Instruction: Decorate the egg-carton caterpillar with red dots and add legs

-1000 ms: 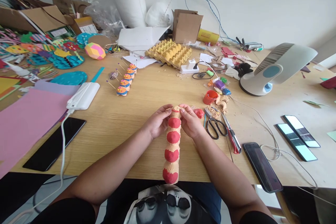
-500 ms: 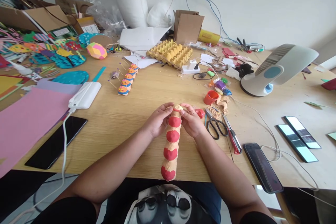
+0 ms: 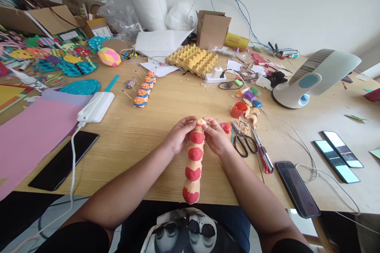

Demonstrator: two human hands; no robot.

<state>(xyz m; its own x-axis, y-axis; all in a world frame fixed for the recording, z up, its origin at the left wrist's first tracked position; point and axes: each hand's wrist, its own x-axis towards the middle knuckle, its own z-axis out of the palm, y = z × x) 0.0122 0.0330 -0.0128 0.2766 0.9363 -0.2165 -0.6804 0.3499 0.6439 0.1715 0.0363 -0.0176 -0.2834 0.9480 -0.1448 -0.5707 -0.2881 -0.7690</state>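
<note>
Egg-carton strip (image 3: 194,162), tan cardboard, red-painted bumps, far end pinched

Bright, even daylight; soft faint shadows; sharp focus throughout; wide-angle bending at edges; mild glare on white wall.

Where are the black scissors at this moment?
In the head view, the scissors lie on the table just right of the right hand, beside the red utility knife.
</note>
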